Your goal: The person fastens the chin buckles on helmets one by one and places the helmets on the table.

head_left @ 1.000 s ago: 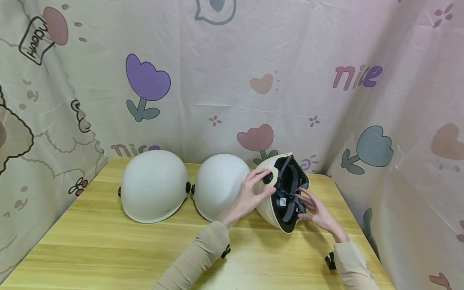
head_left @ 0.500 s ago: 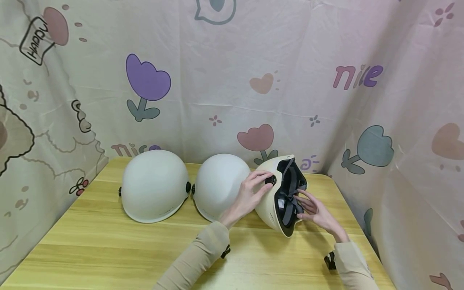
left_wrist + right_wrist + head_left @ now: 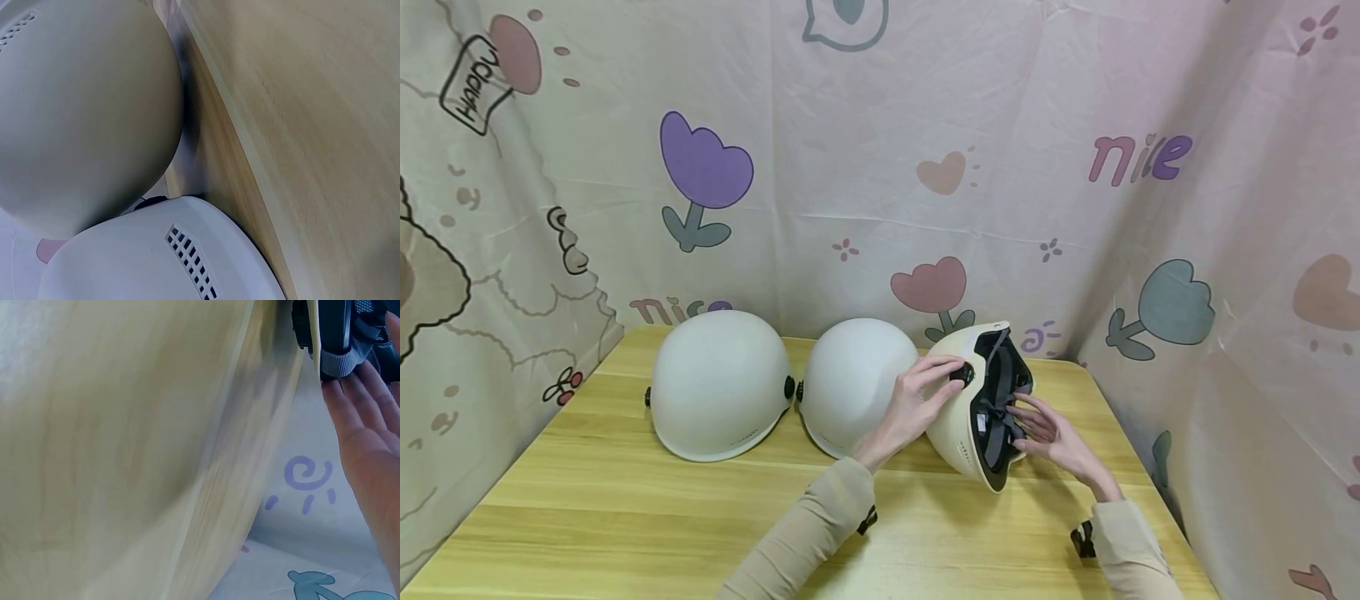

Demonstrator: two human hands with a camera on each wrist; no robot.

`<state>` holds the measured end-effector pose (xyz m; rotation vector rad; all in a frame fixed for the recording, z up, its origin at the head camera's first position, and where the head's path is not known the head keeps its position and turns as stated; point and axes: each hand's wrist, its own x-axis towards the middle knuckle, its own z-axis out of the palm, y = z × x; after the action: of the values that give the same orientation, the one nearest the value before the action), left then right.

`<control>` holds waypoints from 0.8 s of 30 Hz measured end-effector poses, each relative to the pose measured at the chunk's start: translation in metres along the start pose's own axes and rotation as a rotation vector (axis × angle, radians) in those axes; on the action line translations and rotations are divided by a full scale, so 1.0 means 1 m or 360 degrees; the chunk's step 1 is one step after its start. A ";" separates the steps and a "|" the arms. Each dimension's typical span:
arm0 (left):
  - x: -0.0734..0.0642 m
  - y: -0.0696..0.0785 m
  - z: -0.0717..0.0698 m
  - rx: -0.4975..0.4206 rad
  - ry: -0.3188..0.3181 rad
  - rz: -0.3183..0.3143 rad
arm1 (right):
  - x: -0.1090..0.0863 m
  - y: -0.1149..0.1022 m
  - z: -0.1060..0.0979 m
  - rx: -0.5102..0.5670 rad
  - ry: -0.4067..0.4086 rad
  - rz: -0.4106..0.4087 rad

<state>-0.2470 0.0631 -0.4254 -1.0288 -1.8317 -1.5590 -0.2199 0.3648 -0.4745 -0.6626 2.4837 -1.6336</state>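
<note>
A cream helmet point(image 3: 951, 425) with a black lining stands tilted at the right of the table, its opening turned to the right. My left hand point(image 3: 917, 404) holds the outer shell, fingers and thumb around a black round side knob point(image 3: 962, 375). At the opening, my right hand point(image 3: 1054, 435) holds the far rim. Its fingers lie by the grey chin strap point(image 3: 342, 364) in the right wrist view, and its thumb is lower on the rim. A white helmet point(image 3: 857, 383) stands close behind my left wrist, dome up.
Another off-white helmet point(image 3: 718, 387) stands dome up at the left, close beside the middle one. The wooden table point(image 3: 647, 533) ends at the back against a printed cloth point(image 3: 842, 150). Pale shells fill the left side of the left wrist view.
The cream helmet has turned slightly, so its opening faces more to the right and less of the lining shows. My hands have barely moved.
</note>
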 end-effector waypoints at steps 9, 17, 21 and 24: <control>0.000 0.001 0.000 -0.0006 0.0004 -0.0017 | 0.008 -0.015 0.007 -0.0382 0.0394 -0.0133; 0.000 0.001 0.001 -0.0025 0.0021 -0.0014 | 0.020 -0.032 0.010 -0.0337 0.0537 -0.0275; -0.001 0.002 0.001 -0.0033 0.0014 -0.0053 | 0.025 -0.042 0.011 -0.0251 0.0516 -0.0347; 0.000 0.002 0.001 -0.0035 0.0007 -0.0074 | 0.029 -0.052 0.014 -0.0212 0.0493 -0.0386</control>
<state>-0.2452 0.0639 -0.4246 -0.9985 -1.8516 -1.6102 -0.2258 0.3244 -0.4293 -0.8109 2.8486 -1.7835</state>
